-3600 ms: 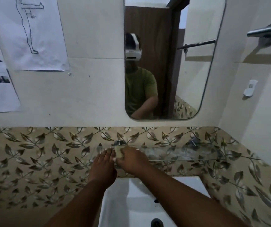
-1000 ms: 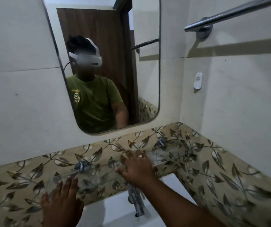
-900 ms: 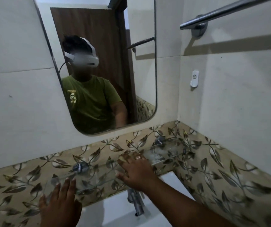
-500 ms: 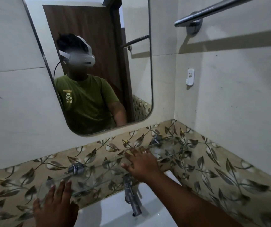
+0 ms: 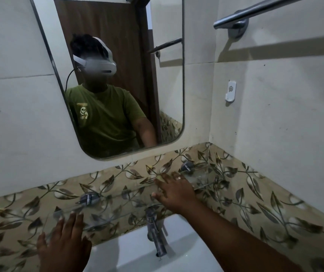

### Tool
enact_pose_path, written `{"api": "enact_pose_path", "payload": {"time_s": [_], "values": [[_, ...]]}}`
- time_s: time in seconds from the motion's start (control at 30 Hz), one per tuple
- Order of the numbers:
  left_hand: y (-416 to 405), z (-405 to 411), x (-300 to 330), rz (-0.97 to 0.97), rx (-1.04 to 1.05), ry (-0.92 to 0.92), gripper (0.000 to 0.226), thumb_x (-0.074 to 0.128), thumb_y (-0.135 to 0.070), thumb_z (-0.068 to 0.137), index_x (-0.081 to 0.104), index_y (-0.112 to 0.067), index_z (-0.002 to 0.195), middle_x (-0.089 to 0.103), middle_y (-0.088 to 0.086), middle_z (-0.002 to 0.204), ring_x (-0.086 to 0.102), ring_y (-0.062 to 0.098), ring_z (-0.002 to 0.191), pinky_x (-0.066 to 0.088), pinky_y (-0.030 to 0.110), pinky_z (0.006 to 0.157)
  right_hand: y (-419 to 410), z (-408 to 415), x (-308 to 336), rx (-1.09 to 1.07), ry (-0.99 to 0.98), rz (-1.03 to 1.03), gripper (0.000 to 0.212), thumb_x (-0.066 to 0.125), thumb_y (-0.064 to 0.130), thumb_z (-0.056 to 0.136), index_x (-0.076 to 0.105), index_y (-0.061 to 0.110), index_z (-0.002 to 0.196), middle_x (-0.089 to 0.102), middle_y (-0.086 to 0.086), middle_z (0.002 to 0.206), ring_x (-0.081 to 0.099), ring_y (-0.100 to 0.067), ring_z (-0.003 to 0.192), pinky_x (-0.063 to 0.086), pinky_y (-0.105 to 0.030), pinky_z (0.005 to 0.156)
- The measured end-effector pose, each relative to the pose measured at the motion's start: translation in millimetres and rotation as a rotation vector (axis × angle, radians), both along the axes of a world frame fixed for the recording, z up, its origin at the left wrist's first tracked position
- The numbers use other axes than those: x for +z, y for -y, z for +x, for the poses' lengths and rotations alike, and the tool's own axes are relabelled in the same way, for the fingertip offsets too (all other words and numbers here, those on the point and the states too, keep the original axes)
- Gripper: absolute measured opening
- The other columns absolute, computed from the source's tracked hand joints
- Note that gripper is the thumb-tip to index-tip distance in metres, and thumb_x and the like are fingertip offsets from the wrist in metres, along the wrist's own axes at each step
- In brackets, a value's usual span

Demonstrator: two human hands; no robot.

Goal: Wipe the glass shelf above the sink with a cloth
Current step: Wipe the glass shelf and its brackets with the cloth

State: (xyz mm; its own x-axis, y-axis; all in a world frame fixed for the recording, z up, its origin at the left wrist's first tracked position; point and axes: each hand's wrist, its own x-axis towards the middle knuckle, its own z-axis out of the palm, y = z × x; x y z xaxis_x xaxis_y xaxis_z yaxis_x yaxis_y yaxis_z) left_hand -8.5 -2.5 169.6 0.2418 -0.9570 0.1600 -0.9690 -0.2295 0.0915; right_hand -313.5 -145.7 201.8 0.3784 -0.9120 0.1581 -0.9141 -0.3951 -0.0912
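Observation:
The clear glass shelf (image 5: 118, 205) runs along the leaf-patterned tile band above the sink, held by two chrome brackets. My right hand (image 5: 175, 191) lies flat on the shelf's right half, fingers spread, pressing down a small pale cloth (image 5: 158, 176). Only a corner of the cloth shows, by my fingertips. My left hand (image 5: 65, 244) rests palm down on the shelf's left end, fingers apart, holding nothing.
A chrome faucet (image 5: 155, 232) stands under the shelf over the white sink (image 5: 137, 256). A mirror (image 5: 118, 75) hangs on the wall above. On the right wall are a metal towel bar (image 5: 255, 12) and a small white hook (image 5: 230, 93).
My right hand has slid the cloth to the right along the shelf, toward the corner. My left hand has stayed on the left end.

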Motion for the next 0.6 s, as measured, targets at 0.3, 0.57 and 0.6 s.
{"api": "enact_pose_path", "payload": {"time_s": [0.3, 0.57, 0.6], "values": [[-2, -2, 1, -0.009, 0.013, 0.007, 0.076, 0.036, -0.043, 0.068, 0.064, -0.006, 0.128, 0.064, 0.021, 0.132, 0.061, 0.042, 0.119, 0.023, 0.071, 0.105, 10, -52, 0, 0.08, 0.016, 0.042, 0.085, -0.004, 0.082, 0.085, 0.025, 0.045, 0.154, 0.025, 0.005, 0.165, 0.018, -0.031, 0.152, 0.025, -0.052, 0.115], [11, 23, -20, 0.094, 0.015, 0.095, 0.075, 0.04, -0.051, 0.073, 0.062, -0.01, 0.131, 0.061, 0.012, 0.137, 0.054, 0.037, 0.127, 0.033, 0.067, 0.107, -8, 29, 18, -0.314, 0.138, 0.147, 0.096, 0.009, 0.087, 0.084, 0.008, 0.028, 0.161, 0.005, -0.01, 0.169, 0.009, -0.046, 0.15, 0.002, -0.064, 0.118], [14, 31, -27, 0.105, 0.007, 0.114, 0.075, 0.04, -0.052, 0.074, 0.059, -0.01, 0.133, 0.06, 0.012, 0.138, 0.053, 0.037, 0.128, 0.036, 0.068, 0.106, -10, 36, 15, -0.351, 0.119, 0.186, 0.099, 0.008, 0.088, 0.083, 0.008, 0.026, 0.161, 0.002, -0.012, 0.169, 0.006, -0.05, 0.149, -0.001, -0.066, 0.117]]}}
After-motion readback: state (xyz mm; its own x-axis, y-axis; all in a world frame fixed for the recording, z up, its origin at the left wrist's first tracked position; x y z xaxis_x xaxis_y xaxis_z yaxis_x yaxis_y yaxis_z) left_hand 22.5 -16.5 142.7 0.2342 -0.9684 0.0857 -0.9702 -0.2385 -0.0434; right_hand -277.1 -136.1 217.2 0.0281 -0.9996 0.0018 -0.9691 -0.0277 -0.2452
